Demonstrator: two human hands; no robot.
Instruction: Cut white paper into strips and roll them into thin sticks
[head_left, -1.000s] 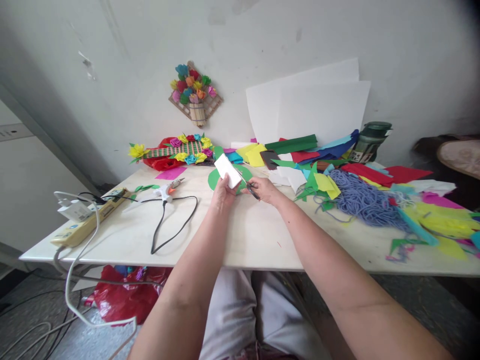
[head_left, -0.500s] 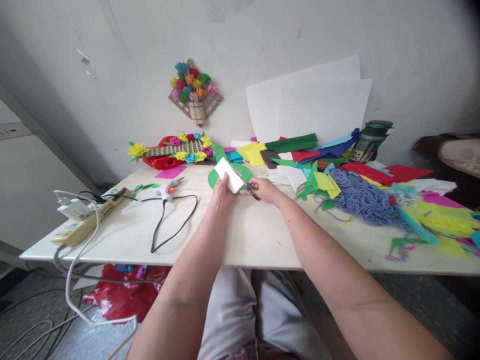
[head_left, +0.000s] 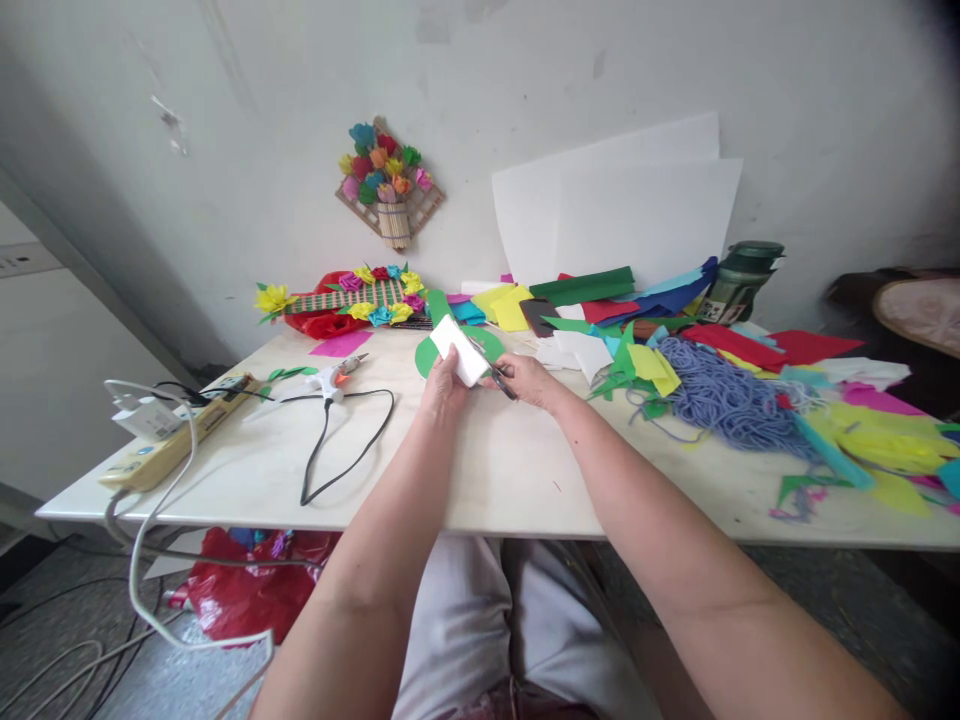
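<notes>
White paper point(head_left: 459, 350): small, plain, roughly rectangular, tilted, long axis about 11 to 5 o'clock. Gripped at its 7 o'clock side by left hand point(head_left: 444, 388), thumb on the upper face. Layer count not readable. Scissors point(head_left: 502, 382): dark handles, at the paper's 4 o'clock, in right hand point(head_left: 527, 380). Blades point toward 10–11 o'clock, along the paper's right edge. Blade opening too small to tell.

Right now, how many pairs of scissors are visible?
1: the scissors in the right hand, beside the white paper. Others may be hidden under the coloured paper.
</notes>
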